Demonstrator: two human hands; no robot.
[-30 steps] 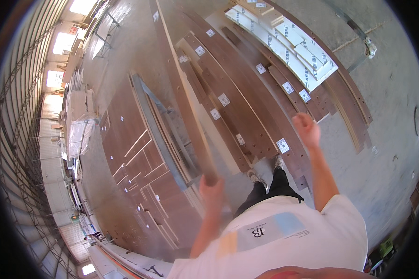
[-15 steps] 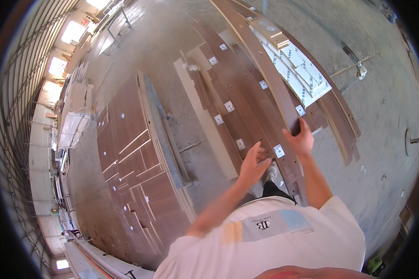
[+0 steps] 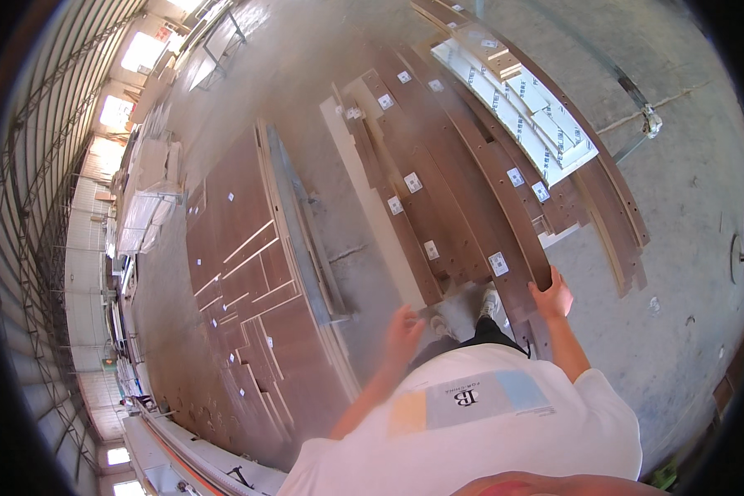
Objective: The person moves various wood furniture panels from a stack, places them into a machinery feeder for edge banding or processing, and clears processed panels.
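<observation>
My right hand [image 3: 555, 296] grips the near end of a long brown wooden board [image 3: 507, 207], with its thumb and fingers at the board's edge. The board runs away from me over several similar brown panels with dark drilled holes and white labels. My left hand [image 3: 407, 329] is to the left of these panels, apart from them and in front of my body. Motion blurs its fingers, so I cannot make out their pose. A white label [image 3: 498, 264] shows on the brown wood left of my right hand.
White-wrapped strips [image 3: 512, 116] lie on brown boards at the far right. To the left is a low, broad stack of brown panels [image 3: 248, 215] with pale edges. My shoes [image 3: 489, 302] stand at the near ends of the boards. A pole [image 3: 628, 83] lies across the concrete at the right.
My right hand has come nearer to me and slightly right, and the board's end has come down with it. My left hand has swung left, away from the panels. The view has shifted slightly.
</observation>
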